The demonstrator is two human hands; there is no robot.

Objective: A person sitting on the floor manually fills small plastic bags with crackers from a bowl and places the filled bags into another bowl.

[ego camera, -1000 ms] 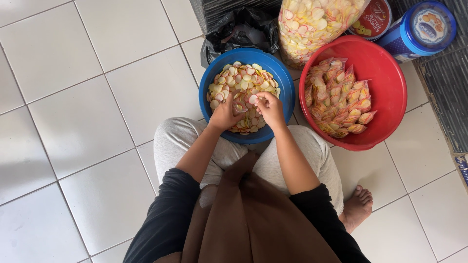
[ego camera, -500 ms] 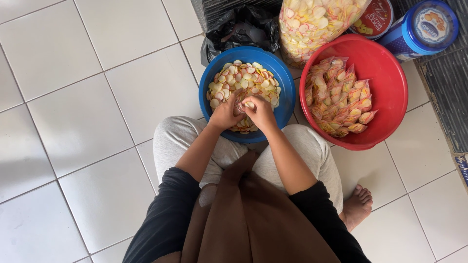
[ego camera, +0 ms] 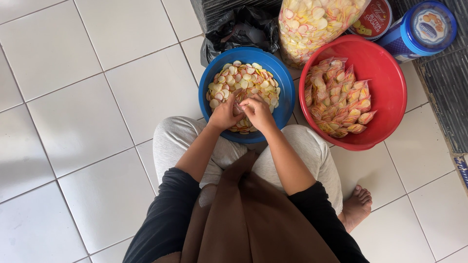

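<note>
A blue basin (ego camera: 282, 92) on the tiled floor holds many thin round crackers (ego camera: 246, 78), pale yellow with pink rims. My left hand (ego camera: 223, 115) and my right hand (ego camera: 258, 113) meet over its near side, both pinching a small clear plastic bag (ego camera: 239, 105) that has some crackers in it. To the right a red basin (ego camera: 385, 85) holds several small filled packets of crackers (ego camera: 339, 97).
A large clear sack of the same crackers (ego camera: 312, 22) leans behind the basins, next to a black plastic bag (ego camera: 241, 29). A red round tin (ego camera: 373, 19) and a blue round tin (ego camera: 424, 27) stand at the top right on a dark mat (ego camera: 446, 92). My bare foot (ego camera: 357, 207) rests at the right.
My right hand has moved left and closed in on my left hand, bringing crackers to the small bag. The basins have not moved.
</note>
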